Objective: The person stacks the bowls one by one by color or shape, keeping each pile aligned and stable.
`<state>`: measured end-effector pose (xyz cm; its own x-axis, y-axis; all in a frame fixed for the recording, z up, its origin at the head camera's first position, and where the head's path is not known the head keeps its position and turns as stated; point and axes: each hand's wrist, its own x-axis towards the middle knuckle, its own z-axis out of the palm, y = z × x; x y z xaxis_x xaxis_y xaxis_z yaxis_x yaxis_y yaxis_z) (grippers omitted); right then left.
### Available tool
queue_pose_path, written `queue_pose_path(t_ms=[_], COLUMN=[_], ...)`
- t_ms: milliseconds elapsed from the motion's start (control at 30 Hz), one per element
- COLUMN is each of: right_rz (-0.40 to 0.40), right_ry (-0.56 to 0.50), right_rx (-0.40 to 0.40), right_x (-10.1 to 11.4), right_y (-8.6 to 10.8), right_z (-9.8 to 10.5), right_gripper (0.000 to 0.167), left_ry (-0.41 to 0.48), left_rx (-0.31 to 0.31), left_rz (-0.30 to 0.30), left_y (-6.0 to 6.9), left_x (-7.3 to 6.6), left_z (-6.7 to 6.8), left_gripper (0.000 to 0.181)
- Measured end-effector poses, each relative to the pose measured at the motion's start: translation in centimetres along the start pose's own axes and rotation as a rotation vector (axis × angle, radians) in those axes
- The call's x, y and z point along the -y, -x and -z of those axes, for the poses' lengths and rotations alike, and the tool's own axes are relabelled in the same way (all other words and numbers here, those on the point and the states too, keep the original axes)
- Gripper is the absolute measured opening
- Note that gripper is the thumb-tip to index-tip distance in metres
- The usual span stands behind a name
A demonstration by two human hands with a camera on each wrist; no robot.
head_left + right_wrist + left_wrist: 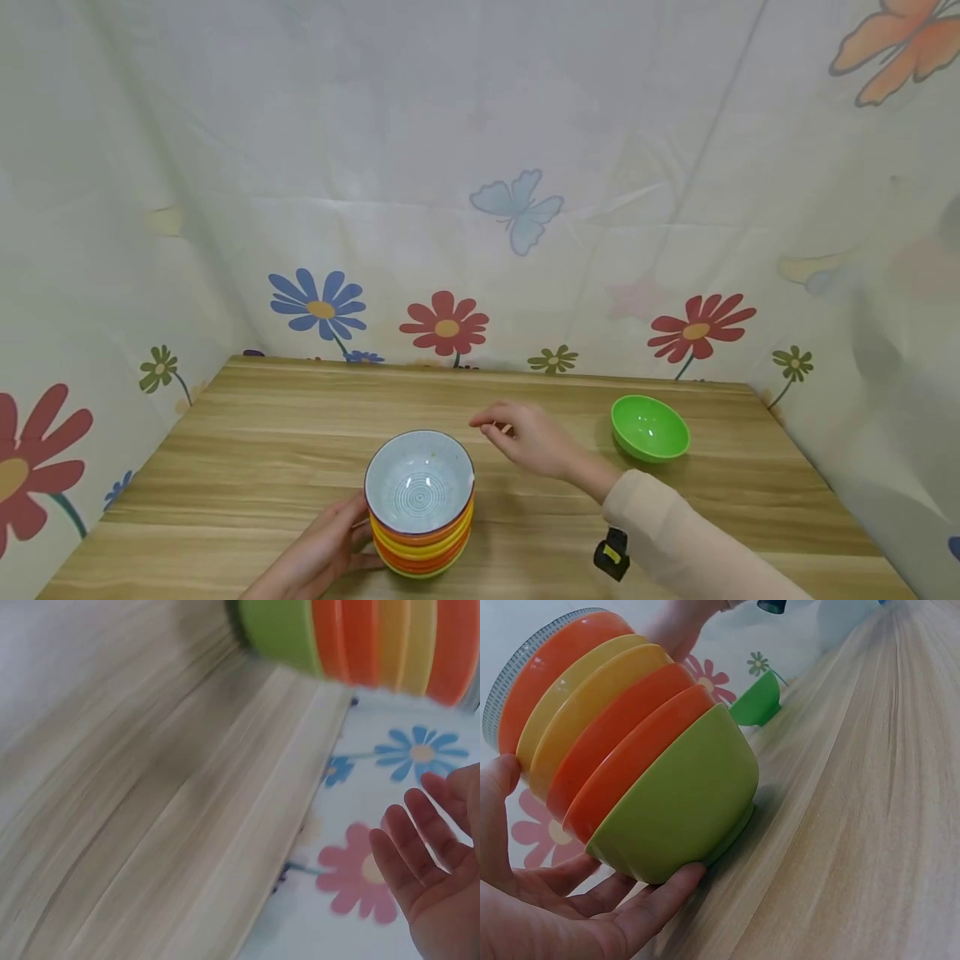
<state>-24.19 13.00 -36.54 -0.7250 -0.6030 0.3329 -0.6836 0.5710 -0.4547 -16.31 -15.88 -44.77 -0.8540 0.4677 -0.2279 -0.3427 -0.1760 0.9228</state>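
A stack of several bowls (pixel 423 550) stands upright on the table, with a pale blue-grey bowl (pixel 418 487) on top. Below it come orange and yellow bowls, then a light green bowl (pixel 682 795) at the bottom. From the left side my left hand (pixel 326 537) holds the stack, thumb against an upper bowl and fingers round the lowest one. My right hand (pixel 532 437) hovers beyond the stack to its right, apart from it and holding nothing; its fingers look loosely bent in the right wrist view. A bright green bowl (pixel 650 429) sits alone at the back right.
The wooden table (pixel 300 433) runs back to a flower-printed curtain (pixel 420 208), which also encloses both sides. A black strap-like item (pixel 612 554) shows by the right sleeve (pixel 675 533). The right forearm crosses in front of the lone green bowl.
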Motion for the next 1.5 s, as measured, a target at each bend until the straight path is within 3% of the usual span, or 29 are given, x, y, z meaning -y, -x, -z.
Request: queue_pose_path(t_ms=[133, 400, 667, 1033, 1367, 1500], right_rz=[0.014, 0.063, 0.063, -0.122, -0.287, -0.34], right_ry=[0.06, 0.286, 0.394, 0.424, 0.519, 0.528], right_rx=[-0.023, -0.088, -0.172, -0.149, -0.05, -0.044], right_x=[-1.8, -5.2, -8.5, -11.5, -13.4, -14.2], right_y=[0.4, 1.5, 2.9, 4.6, 6.6, 7.4], right_z=[0.1, 0.8, 1.8, 4.1, 6.6, 7.4], right_gripper=[0.015, 0.009, 0.008, 0.022, 0.029, 0.031], left_ry=[0.002, 0.006, 0.005, 0.005, 0.007, 0.011], left_rx=[0.005, 0.015, 0.008, 0.001, 0.009, 0.007], left_rz=[-0.004, -0.005, -0.005, -0.011, -0.011, -0.012], left_y=[0.1, 0.3, 0.1, 0.1, 0.0, 0.0], left_x=[0.0, -0.1, -0.1, -0.1, -0.1, 0.0], left_z=[0.0, 0.1, 0.1, 0.0, 0.1, 0.1], left_gripper=[0.068, 0.062, 0.065, 0.066, 0.065, 0.064])
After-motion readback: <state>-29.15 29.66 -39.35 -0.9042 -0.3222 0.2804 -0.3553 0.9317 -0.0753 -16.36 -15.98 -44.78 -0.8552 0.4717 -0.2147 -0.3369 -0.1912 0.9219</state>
